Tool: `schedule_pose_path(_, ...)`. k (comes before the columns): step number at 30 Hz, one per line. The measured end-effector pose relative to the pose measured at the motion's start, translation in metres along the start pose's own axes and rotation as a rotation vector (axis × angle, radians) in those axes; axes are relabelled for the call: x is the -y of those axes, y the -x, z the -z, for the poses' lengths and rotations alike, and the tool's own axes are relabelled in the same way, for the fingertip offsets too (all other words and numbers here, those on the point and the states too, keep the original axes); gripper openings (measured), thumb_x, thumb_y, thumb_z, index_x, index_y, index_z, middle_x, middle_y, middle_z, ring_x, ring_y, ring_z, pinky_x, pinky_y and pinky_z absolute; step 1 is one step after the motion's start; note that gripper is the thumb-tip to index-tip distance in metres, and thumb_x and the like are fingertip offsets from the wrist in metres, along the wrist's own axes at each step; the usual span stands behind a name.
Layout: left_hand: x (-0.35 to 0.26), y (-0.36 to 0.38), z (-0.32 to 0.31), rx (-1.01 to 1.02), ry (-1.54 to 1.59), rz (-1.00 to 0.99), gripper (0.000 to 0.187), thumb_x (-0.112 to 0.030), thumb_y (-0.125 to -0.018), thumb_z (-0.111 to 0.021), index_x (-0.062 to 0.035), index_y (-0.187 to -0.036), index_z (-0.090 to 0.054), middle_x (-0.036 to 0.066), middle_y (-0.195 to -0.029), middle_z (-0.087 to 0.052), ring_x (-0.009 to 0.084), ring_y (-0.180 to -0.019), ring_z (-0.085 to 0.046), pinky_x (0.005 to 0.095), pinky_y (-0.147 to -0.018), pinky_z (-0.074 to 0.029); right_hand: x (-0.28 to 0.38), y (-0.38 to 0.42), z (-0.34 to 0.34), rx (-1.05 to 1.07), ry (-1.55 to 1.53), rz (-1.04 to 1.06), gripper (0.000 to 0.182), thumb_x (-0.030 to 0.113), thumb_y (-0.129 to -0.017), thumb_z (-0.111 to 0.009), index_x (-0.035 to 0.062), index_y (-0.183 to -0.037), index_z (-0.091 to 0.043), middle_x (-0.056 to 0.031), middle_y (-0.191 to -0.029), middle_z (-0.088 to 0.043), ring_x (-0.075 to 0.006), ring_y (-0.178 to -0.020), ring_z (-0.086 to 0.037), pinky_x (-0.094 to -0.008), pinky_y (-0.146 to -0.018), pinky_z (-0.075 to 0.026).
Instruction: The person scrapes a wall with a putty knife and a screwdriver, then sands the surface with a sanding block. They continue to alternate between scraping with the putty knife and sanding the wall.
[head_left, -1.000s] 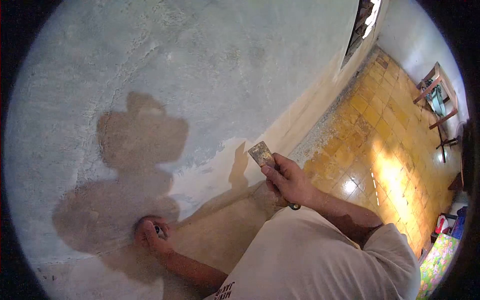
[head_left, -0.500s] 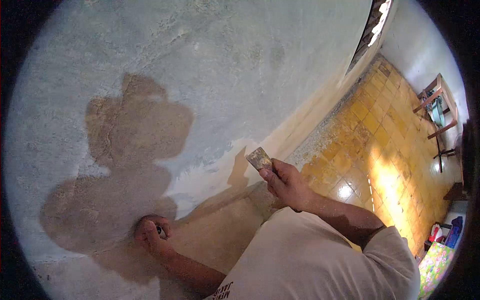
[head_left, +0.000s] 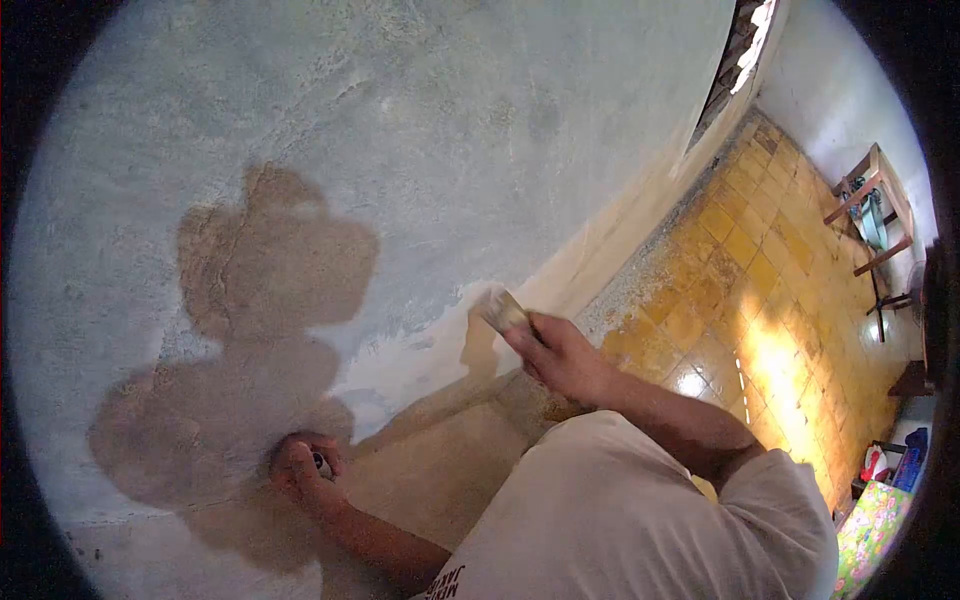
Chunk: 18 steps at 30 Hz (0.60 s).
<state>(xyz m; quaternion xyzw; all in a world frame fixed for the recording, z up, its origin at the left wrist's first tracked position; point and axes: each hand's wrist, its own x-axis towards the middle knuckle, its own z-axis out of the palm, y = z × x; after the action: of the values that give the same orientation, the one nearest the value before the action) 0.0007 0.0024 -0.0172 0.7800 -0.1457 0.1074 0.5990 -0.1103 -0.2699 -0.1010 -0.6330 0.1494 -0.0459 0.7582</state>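
My right hand (head_left: 565, 355) is closed round a flat paintbrush (head_left: 503, 310), somewhat blurred by motion. Its pale tip is at the wall (head_left: 480, 130), by the upper edge of a whitish band (head_left: 400, 375) with ragged strokes. At the lower left, my left hand (head_left: 308, 470) is closed, its fingers curled round a small thing with a dark round end and a pale rim (head_left: 320, 464). Most of that thing is hidden in the hand, so its kind cannot be made out. Grey-blue, uneven plaster covers the wall above the band.
Shadows of my head and arms fall on the wall. Yellow floor tiles (head_left: 735, 205) stretch to the right, brightly sunlit in part. A wooden stool (head_left: 880, 200) stands against the far wall. A flowered cloth (head_left: 875, 525) lies at the lower right, near a blue item (head_left: 910, 460).
My right hand has turned the brush and brought it slightly left and up, its tip now at the whitish band's edge. My left hand has hardly moved.
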Motion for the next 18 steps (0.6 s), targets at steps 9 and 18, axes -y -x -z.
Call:
schedule_pose_path(9,0.005,0.001,0.004,-0.019,-0.037,0.032,0.044,-0.040,-0.081,-0.058,-0.0022,-0.058,-0.055,0.002,-0.046,-0.045,0.0110,-0.038,-0.038,0.0252,-0.035,-0.026,-0.007,0.024,0.006,-0.058,-0.016,-0.001,0.028,0.029,-0.096,-0.046,0.0046,-0.083,-0.045,0.0038,-0.063,-0.041,-0.0043,-0.051,-0.038,-0.0215,-0.044,-0.033)
schedule_pose_path(18,0.000,0.001,-0.003,-0.048,-0.008,-0.086,0.041,-0.035,-0.084,-0.056,-0.0018,-0.061,-0.056,0.003,-0.049,-0.047,0.0108,-0.038,-0.039,0.0252,-0.035,-0.027,0.001,-0.011,0.001,0.029,0.005,0.064,0.027,0.030,-0.096,-0.045,0.0054,-0.085,-0.046,0.0032,-0.063,-0.040,-0.0044,-0.053,-0.038,-0.0228,-0.046,-0.035)
